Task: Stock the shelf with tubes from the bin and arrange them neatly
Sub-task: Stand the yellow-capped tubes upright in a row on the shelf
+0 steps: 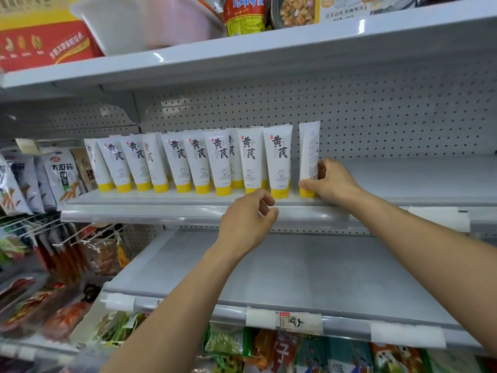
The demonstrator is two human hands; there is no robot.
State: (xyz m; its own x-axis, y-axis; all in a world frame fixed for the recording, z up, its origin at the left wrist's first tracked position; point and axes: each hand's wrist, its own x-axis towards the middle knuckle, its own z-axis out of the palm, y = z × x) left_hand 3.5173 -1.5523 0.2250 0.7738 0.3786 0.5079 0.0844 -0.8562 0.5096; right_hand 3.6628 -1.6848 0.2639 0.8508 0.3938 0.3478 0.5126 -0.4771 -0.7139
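Observation:
Several white tubes with yellow caps (197, 160) stand cap-down in a row on the middle shelf (161, 201), black characters facing out. At the row's right end one tube (308, 149) stands with its back label outward. My right hand (329, 181) grips this tube near its yellow cap, thumb in front and fingers behind. My left hand (248, 219) hovers at the shelf's front edge just below the tube second from the right end (278, 160), fingers loosely curled and holding nothing. No bin is visible on the floor side of the view.
A white plastic bin (129, 25) sits on the top shelf beside a red box (45, 44) and a jar. Snack packets (60, 173) stand left of the tubes. The middle shelf right of my hand (416, 179) and the lower shelf (295, 267) are bare.

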